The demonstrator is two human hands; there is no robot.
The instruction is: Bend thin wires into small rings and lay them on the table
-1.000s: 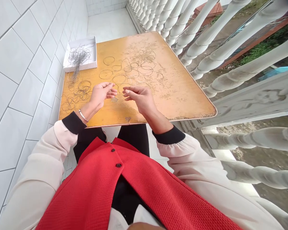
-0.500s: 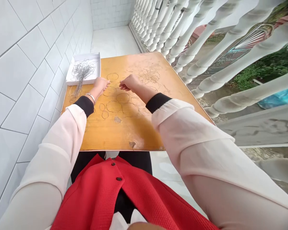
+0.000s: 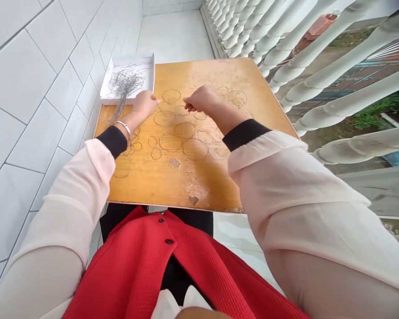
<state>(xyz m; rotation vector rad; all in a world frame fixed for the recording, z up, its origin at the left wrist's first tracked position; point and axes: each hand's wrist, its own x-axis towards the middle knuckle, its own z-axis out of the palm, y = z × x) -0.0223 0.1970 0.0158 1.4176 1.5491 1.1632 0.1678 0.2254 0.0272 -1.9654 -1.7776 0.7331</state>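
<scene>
Already, many wire rings are lying on the counter; past the nearest, the left hand and right hand are pinching their fingers together, any held wire being too fine to tell; beyond, loose, apparently unlooped wires are spilling from the white box.

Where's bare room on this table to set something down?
The table is bare along its near edge, below the wire rings, and along its far edge, right of the white box. Crowded: the middle, and beside the left wrist, where more rings bunch.
</scene>
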